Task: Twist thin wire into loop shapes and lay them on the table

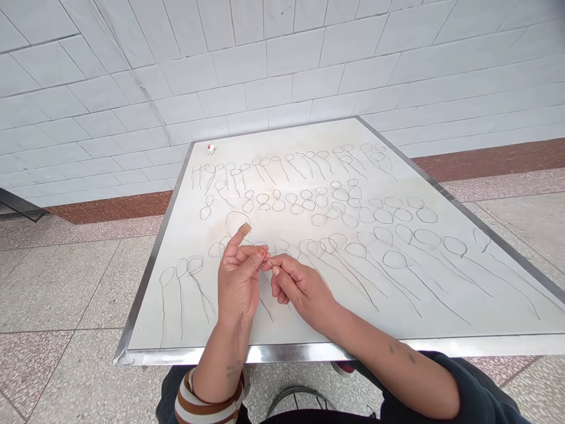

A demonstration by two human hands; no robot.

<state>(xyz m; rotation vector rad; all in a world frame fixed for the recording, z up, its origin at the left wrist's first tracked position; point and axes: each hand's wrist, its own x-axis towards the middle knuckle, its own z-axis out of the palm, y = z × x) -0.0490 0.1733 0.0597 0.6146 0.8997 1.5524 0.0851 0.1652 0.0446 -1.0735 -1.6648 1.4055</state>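
Note:
Over the near part of the table, both hands meet at a thin dark wire. My left hand [238,288] pinches the wire between thumb and fingers, its index finger raised with a tan strip around the tip. Close beside it, my right hand [302,288] is closed with its fingertips on the same wire. A round wire loop [237,212] shows just beyond the left hand; whether it belongs to the held wire I cannot tell. Several wires with a loop at one end and a long tail lie around the hands, such as the looped wire [395,252] to the right.
Rows of bent wires cover the white table [176,330], some shaped like a figure eight [278,203]. A small red-and-white object [211,149] sits at the far left corner. Metal trim [300,352] edges the table. Behind stands a white tiled wall [291,53].

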